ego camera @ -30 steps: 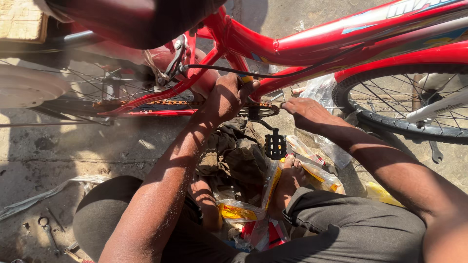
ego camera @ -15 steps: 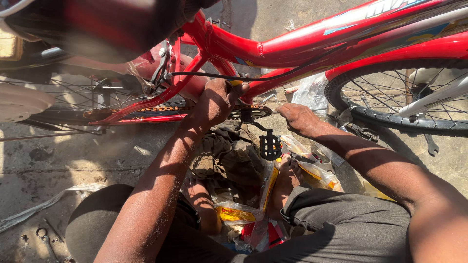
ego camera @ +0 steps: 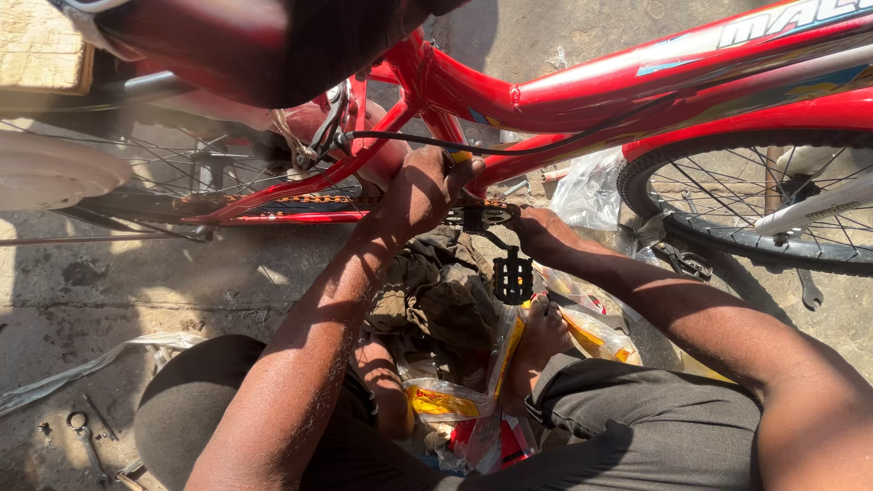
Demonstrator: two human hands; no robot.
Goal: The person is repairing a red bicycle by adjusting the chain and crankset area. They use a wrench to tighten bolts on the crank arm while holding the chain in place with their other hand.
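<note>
Red bicycle frame (ego camera: 582, 86) stretches across the top of the head view, lying close over the person's knees, with its chainring (ego camera: 479, 216) and crank sitting low at the centre. The left hand (ego camera: 426, 186) is up against the frame where the tubes meet above the chainring, its fingers (ego camera: 455, 168) curled round something yellowish there; how firmly they clench cannot be told. The right hand (ego camera: 536, 229) rests just right of the chainring, fingertips touching its toothed edge, the fingers bent but not visibly wrapped round anything, so whether they grasp cannot be told. A black pedal (ego camera: 512, 275) hangs on its crank arm just below and between the two hands. An orange-tinted chain (ego camera: 300, 198) runs left from the chainring along the chainstay toward the rear wheel (ego camera: 136, 173), whose spokes show in shadow. A black cable (ego camera: 473, 145) loops across the frame above the left hand. At right, the front wheel (ego camera: 755, 200) with its black tyre stands on the concrete floor (ego camera: 109, 291), and a clear plastic bag (ego camera: 591, 191) lies beside it. A dirty rag (ego camera: 436, 291) lies under the pedal, with yellow and red wrappers (ego camera: 436, 400) near the person's bare foot (ego camera: 541, 336). A spanner (ego camera: 86, 436) lies on the floor at lower left.
</note>
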